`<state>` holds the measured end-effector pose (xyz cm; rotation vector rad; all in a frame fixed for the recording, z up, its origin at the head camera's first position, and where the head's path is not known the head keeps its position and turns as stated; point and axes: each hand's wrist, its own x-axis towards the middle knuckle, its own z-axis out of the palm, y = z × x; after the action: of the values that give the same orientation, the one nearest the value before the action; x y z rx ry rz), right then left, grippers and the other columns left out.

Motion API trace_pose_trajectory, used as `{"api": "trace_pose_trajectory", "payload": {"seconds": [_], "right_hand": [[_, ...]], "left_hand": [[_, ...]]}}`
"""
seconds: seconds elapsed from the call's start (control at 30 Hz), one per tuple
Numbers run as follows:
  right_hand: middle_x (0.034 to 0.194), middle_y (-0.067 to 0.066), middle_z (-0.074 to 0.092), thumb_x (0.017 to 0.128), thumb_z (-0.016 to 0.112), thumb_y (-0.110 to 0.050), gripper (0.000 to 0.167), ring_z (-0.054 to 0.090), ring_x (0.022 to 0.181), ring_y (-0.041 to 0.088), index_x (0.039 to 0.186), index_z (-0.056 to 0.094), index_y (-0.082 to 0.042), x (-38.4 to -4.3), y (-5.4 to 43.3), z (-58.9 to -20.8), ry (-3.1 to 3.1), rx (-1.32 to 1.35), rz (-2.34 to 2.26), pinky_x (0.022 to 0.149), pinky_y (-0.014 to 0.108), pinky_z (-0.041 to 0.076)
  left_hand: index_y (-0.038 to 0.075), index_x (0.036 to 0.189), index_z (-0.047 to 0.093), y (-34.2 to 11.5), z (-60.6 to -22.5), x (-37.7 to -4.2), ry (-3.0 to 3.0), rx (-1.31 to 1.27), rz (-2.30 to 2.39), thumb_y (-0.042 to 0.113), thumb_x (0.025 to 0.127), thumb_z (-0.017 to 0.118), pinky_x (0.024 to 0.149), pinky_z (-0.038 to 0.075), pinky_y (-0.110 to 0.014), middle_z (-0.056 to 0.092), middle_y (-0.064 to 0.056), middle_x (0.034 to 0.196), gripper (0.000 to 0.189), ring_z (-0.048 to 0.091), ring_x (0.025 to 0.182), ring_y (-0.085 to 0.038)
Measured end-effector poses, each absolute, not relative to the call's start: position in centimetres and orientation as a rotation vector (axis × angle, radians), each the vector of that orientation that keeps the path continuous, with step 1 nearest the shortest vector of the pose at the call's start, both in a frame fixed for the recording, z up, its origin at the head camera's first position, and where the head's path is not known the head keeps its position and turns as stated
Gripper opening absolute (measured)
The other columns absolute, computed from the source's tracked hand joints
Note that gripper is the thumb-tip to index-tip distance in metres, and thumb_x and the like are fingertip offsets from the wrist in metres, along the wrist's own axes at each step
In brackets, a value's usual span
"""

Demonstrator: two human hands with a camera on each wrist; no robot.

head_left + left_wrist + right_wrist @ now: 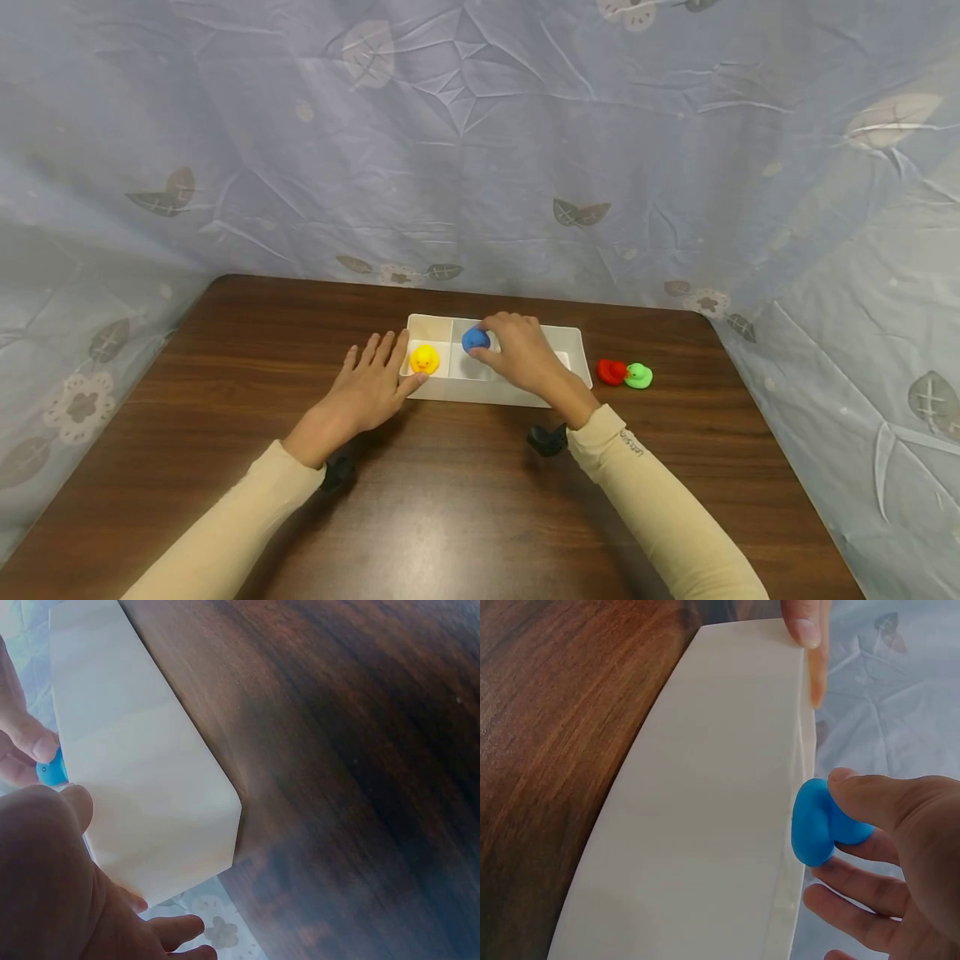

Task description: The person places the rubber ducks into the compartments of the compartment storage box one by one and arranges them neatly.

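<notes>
A white divided box [480, 391] stands on the brown table. In its left compartment sits a yellow rubber duck [424, 359]. My right hand [520, 350] pinches a blue rubber duck [476, 339] between thumb and fingers above the middle compartment; the right wrist view shows the blue duck [815, 822] at the level of the box's rim. My left hand [369, 383] rests against the box's left end, fingers straight and thumb at the front rim. In the left wrist view that hand [56, 877] partly covers the box wall [150, 765].
To the right of the box, a red rubber duck [612, 372] and a green rubber duck [639, 376] stand side by side on the table [450, 483]. A patterned grey-blue cloth [465, 167] hangs behind the table and along its sides.
</notes>
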<state>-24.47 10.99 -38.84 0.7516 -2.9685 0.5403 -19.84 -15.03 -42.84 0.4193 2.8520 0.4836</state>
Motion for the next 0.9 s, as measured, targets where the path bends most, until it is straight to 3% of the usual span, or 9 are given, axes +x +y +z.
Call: {"api": "trace_pose_trajectory", "payload": {"seconds": [0.7,0.9], "right_hand": [[0.134,0.011,0.074,0.099,0.078,-0.036,0.044,0.068,0.124,0.034,0.132,0.072,-0.008,-24.7,10.1,-39.8,-3.002,0.761,0.537,0.112,0.058,0.044],[0.129,0.01,0.076,0.098,0.079,-0.035,0.043,0.069,0.119,0.032,0.131,0.073,-0.009,-24.9,9.8,-40.3,-3.01,0.767,0.516,0.11,0.058,0.046]], "left_hand": [[0.007,0.172,0.001,-15.1,-42.9,-19.8,2.854,0.422,0.503,0.056,0.114,0.035,0.131,0.008,-0.073,0.01,-0.028,0.178,0.084,0.009,0.166,-0.051],[0.006,0.172,0.002,-15.1,-43.0,-19.8,2.86,0.424,0.503,0.056,0.114,0.035,0.131,0.008,-0.073,0.012,-0.028,0.178,0.084,0.009,0.166,-0.051]]}}
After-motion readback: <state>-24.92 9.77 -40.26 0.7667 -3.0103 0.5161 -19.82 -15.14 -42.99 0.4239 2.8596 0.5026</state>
